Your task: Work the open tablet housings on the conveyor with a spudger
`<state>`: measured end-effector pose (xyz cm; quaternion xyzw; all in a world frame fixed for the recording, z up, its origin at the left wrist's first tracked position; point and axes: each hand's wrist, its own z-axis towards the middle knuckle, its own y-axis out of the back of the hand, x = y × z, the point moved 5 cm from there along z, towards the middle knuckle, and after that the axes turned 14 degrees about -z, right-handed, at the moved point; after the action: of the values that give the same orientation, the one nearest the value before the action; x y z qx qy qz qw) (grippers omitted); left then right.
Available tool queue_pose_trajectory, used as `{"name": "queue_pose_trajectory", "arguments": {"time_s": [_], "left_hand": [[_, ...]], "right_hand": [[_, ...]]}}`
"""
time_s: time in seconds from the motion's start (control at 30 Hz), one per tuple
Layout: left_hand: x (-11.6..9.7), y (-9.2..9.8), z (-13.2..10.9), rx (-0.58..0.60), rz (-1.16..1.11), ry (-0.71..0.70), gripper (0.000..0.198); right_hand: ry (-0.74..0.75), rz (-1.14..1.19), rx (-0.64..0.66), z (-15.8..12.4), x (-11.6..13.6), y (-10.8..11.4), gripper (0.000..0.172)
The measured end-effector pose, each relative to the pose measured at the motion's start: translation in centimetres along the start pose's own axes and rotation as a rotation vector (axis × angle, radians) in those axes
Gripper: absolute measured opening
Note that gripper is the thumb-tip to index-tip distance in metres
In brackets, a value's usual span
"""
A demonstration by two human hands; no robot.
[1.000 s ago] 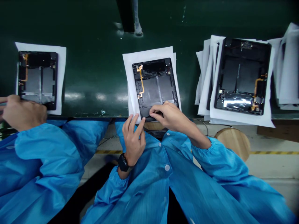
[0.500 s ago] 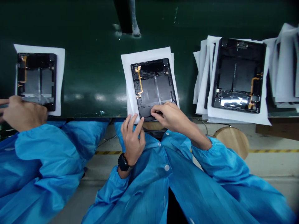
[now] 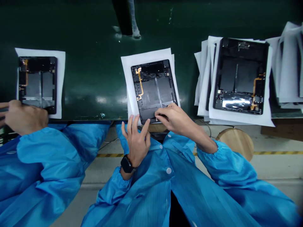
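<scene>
An opened tablet housing (image 3: 151, 94) with an orange flex cable (image 3: 141, 83) lies on white foam sheets (image 3: 132, 108) at the front edge of the green table. My left hand (image 3: 138, 138), wearing a black watch (image 3: 127, 164), rests with fingers spread at the housing's lower left corner. My right hand (image 3: 171, 118) is over the lower edge, thumb and index finger pinched together. A tiny light piece shows at those fingertips, too small to name.
A co-worker's hand (image 3: 26, 116) works over another opened tablet housing (image 3: 48, 85) at the left. At the right, a further housing (image 3: 241, 74) lies on a stack of foam sheets (image 3: 203, 88). A round wooden stool (image 3: 236, 143) stands below the table. A dark post (image 3: 123, 17) rises at the back.
My right fingertips have shifted slightly down and right along the housing's lower edge, where a tiny light piece now shows. My left hand has moved slightly right, fingers still spread.
</scene>
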<state>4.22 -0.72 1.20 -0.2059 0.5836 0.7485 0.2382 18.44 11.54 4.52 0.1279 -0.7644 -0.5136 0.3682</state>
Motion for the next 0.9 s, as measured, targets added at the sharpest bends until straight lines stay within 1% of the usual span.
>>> {"name": "queue_pose_trajectory", "arguments": {"time_s": [0.1, 0.2, 0.43, 0.9], "left_hand": [[0.0, 0.1, 0.0, -0.001, 0.015, 0.009, 0.051], [-0.2, 0.2, 0.2, -0.007, 0.012, -0.011, 0.051], [0.0, 0.0, 1.0, 0.069, -0.033, -0.062, 0.050], [-0.1, 0.1, 1.0, 0.049, -0.063, -0.080, 0.050]], "right_hand": [[0.008, 0.001, 0.006, 0.0, 0.0, 0.2, 0.026], [0.013, -0.003, 0.014, 0.1, -0.1, 0.5, 0.025], [0.011, 0.009, 0.027, 0.0, -0.3, 0.8, 0.024], [-0.012, 0.056, 0.049, 0.1, -0.6, 1.4, 0.022]]}}
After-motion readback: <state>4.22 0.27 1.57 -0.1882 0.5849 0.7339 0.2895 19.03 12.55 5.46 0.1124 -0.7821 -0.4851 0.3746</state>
